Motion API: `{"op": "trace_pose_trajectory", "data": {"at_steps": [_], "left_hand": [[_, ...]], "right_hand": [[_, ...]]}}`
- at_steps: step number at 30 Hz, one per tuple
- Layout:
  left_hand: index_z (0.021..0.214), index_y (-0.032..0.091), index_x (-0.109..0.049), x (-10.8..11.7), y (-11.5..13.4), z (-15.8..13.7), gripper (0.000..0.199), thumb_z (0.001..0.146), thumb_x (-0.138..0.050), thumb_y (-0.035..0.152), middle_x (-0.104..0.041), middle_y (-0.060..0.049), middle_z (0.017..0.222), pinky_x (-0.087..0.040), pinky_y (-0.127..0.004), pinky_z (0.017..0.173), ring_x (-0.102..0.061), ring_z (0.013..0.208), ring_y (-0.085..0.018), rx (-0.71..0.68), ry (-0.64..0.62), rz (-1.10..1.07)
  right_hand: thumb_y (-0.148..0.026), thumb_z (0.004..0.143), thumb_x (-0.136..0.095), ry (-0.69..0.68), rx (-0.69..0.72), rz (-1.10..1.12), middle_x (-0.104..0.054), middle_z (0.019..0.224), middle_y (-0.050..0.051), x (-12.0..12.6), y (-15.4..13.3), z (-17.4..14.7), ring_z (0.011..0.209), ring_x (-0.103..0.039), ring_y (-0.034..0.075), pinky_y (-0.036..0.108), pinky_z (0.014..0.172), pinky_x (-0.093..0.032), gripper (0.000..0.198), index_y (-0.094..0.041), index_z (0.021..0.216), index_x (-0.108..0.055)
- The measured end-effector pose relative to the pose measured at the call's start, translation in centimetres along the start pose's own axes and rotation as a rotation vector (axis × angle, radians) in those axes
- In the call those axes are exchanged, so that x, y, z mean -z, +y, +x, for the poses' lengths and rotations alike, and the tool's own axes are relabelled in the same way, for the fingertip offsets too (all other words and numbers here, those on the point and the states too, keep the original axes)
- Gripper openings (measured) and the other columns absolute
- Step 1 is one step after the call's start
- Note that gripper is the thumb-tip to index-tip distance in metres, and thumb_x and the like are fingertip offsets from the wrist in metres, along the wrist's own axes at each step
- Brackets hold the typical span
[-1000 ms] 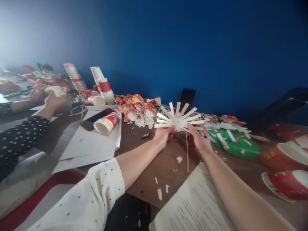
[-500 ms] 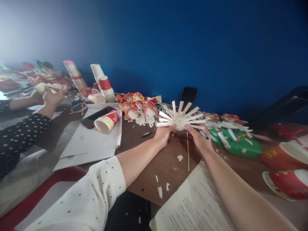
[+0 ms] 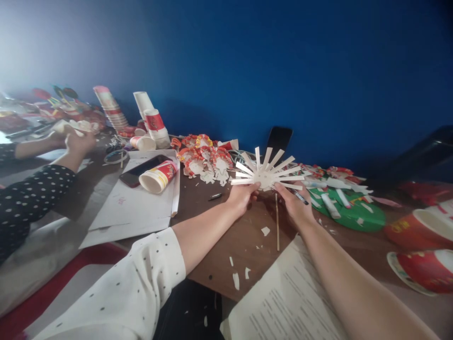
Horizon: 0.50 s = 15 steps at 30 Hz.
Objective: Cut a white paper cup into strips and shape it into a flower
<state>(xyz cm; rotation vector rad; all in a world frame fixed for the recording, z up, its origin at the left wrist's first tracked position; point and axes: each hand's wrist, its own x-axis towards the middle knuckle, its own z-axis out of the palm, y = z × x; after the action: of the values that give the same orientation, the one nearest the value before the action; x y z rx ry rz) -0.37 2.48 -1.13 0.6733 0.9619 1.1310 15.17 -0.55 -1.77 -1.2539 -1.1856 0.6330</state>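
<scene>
Between my two hands is a paper cup cut into strips (image 3: 265, 177), its white strips fanned out around the round base. My left hand (image 3: 244, 196) pinches its lower left edge, thumb on top. My right hand (image 3: 294, 204) grips the lower right edge in the same way. A dark pen (image 3: 300, 197) shows by the right hand's fingers; whether that hand holds it I cannot tell. Below the cut cup, a thin wooden stick (image 3: 277, 226) points toward me. White paper scraps (image 3: 265, 231) lie on the brown table (image 3: 226, 255) nearby.
Red and white cut cups (image 3: 203, 158) are heaped behind my left hand. A phone (image 3: 279, 138) leans by the blue wall. Right are a green disc (image 3: 368, 218) and red cups (image 3: 421, 229). Left, a paper cup (image 3: 157, 178) lies on a white folder (image 3: 130, 212); a co-worker's hands (image 3: 76, 139) are beyond.
My hands keep the same hold on the cut cup. The whole view has shifted very slightly; nothing was taken up or let go.
</scene>
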Motion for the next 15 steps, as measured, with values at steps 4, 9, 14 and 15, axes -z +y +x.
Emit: {"op": "trace_pose_trajectory", "data": {"at_steps": [4, 9, 14, 15], "left_hand": [[0.069, 0.012, -0.06, -0.2, 0.3, -0.3, 0.016, 0.069, -0.075, 0.017, -0.056, 0.001, 0.057, -0.037, -0.015, 0.043, -0.049, 0.045, -0.005, 0.009, 0.009, -0.007], [0.069, 0.012, -0.06, -0.3, 0.5, -0.5, 0.015, 0.069, -0.075, 0.015, -0.056, 0.001, 0.057, -0.037, -0.015, 0.042, -0.049, 0.047, -0.005, 0.008, 0.017, -0.019], [0.067, 0.011, -0.06, -0.4, 0.5, -0.5, 0.012, 0.072, -0.071, 0.014, -0.056, 0.001, 0.054, -0.037, -0.016, 0.042, -0.048, 0.046, -0.005, 0.019, 0.018, -0.012], [0.067, 0.011, -0.06, -0.4, 0.5, -0.5, 0.012, 0.072, -0.071, 0.014, -0.055, 0.001, 0.054, -0.037, -0.016, 0.042, -0.048, 0.046, -0.005, 0.02, 0.021, -0.01]], "right_hand": [[-0.044, 0.07, -0.074, 0.006, -0.033, 0.053, -0.072, 0.092, 0.003, 0.0, 0.2, 0.0, 0.089, -0.066, 0.024, 0.039, 0.081, -0.052, 0.04, -0.023, 0.103, -0.066], [-0.045, 0.071, -0.074, -0.005, -0.023, 0.029, -0.072, 0.094, 0.005, -0.1, -0.3, 0.0, 0.09, -0.066, 0.024, 0.041, 0.084, -0.051, 0.039, -0.021, 0.101, -0.067], [-0.046, 0.072, -0.072, 0.006, 0.029, -0.03, -0.072, 0.095, 0.007, -0.2, -1.3, -0.2, 0.091, -0.065, 0.025, 0.042, 0.087, -0.049, 0.041, -0.02, 0.103, -0.066], [-0.047, 0.071, -0.072, 0.025, 0.03, -0.042, -0.072, 0.094, 0.007, -0.3, -1.3, -0.2, 0.09, -0.064, 0.025, 0.042, 0.086, -0.049, 0.042, -0.02, 0.104, -0.066]]}}
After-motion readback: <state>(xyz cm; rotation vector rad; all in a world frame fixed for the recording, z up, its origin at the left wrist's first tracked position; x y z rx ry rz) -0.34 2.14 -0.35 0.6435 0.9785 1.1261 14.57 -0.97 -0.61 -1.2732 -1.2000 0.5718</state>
